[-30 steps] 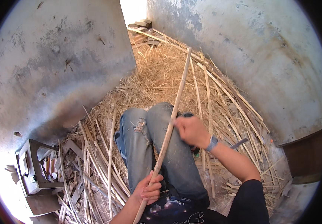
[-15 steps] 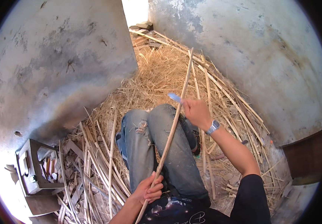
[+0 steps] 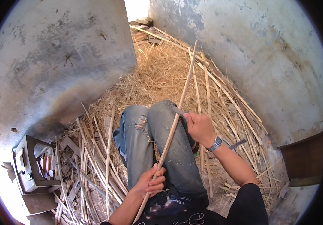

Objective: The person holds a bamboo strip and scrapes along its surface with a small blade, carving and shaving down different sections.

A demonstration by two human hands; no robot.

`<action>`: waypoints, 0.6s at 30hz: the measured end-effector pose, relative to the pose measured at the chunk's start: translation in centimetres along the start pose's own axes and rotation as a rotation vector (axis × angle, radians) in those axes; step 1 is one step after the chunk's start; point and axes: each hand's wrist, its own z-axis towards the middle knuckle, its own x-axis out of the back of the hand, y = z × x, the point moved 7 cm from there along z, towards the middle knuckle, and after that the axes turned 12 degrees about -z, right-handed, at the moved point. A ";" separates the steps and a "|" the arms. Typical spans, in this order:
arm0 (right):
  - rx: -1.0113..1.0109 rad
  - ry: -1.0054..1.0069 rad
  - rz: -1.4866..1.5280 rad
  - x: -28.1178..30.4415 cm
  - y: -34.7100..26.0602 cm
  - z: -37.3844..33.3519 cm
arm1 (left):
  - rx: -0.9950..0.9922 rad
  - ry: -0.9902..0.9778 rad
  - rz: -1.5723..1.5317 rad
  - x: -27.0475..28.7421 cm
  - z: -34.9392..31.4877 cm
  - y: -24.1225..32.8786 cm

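A long pale wooden stick slants from my lap up over my right thigh, its far tip above the straw. My left hand is wrapped round its lower part near my waist. Higher up, my right hand is closed on a knife, whose grey blade lies across the stick beside my right knee. The fist hides the grip. A dark flat strip sticks out past my right forearm; whether it belongs to the knife I cannot tell. My jeans are torn at the left knee.
Shavings cover the floor ahead. More pale sticks lie along the right wall and in a heap on my left. A metal frame box stands at the far left, below the left wall. Bricks lie by the gap.
My right hand, with the knife, has come down the stick toward me. The dark strip past my forearm shows more. My left hand keeps its hold.
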 end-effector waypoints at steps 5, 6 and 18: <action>0.197 -0.070 0.112 1.0 -6.1 -3.9 | -0.001 -0.021 -0.013 0.0 -0.1 0.4; 0.234 -0.176 0.065 0.5 -6.5 -4.8 | 0.000 -0.020 -0.014 0.2 0.0 0.3; 0.238 -0.408 0.003 -1.3 -6.2 -6.5 | 0.023 -0.074 -0.156 -0.7 1.0 0.2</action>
